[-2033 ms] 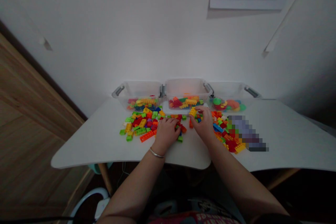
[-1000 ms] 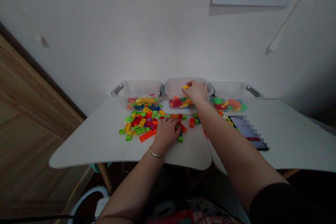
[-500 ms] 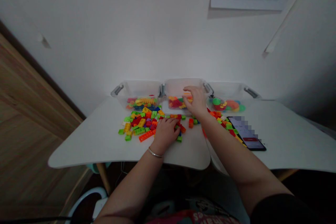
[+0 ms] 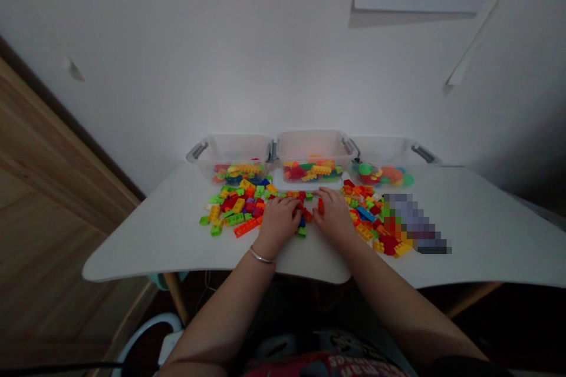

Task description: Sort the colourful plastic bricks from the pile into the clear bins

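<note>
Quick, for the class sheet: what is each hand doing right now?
Left hand: curled at red bricks; holding cannot be told.
Right hand: curled beside a red brick; holding cannot be told.

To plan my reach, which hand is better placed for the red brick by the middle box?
Probably the right hand: the red brick sits at its fingertips; the left hand is farther off.
</note>
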`<move>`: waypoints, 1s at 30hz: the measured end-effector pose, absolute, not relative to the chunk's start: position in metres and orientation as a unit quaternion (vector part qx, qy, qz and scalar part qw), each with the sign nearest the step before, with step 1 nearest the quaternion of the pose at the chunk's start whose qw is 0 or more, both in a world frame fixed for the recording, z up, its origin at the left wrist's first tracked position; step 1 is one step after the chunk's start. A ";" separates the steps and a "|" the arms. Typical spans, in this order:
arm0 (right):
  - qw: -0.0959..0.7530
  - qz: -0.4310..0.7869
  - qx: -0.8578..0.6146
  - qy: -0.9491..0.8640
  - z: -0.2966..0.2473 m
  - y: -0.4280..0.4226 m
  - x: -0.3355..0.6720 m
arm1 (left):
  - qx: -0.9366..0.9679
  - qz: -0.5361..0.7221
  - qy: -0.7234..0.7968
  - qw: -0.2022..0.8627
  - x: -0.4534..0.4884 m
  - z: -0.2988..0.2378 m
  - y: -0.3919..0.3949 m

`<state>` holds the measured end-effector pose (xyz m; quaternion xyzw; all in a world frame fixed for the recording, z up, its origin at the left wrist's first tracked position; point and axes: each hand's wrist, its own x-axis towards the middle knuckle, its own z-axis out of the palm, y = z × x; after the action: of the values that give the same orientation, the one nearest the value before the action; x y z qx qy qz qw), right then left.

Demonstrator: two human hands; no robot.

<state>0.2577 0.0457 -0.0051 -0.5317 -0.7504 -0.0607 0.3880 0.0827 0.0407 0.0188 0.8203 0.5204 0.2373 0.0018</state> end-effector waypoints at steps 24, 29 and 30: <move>0.361 -0.024 -0.530 -0.767 -0.006 0.041 0.252 | 0.550 0.254 0.786 -0.120 0.019 0.037 0.044; 0.344 0.009 -0.473 -0.811 0.004 0.034 0.251 | 0.564 0.180 0.804 -0.061 0.016 0.026 0.053; 0.338 0.014 -0.456 -0.823 0.006 0.033 0.250 | 0.569 0.178 0.800 -0.065 0.017 0.025 0.054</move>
<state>0.2498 0.0326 0.0061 -0.4563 -0.8231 0.0141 0.3377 0.0173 0.0541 0.0246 0.5690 0.8002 0.1779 -0.0651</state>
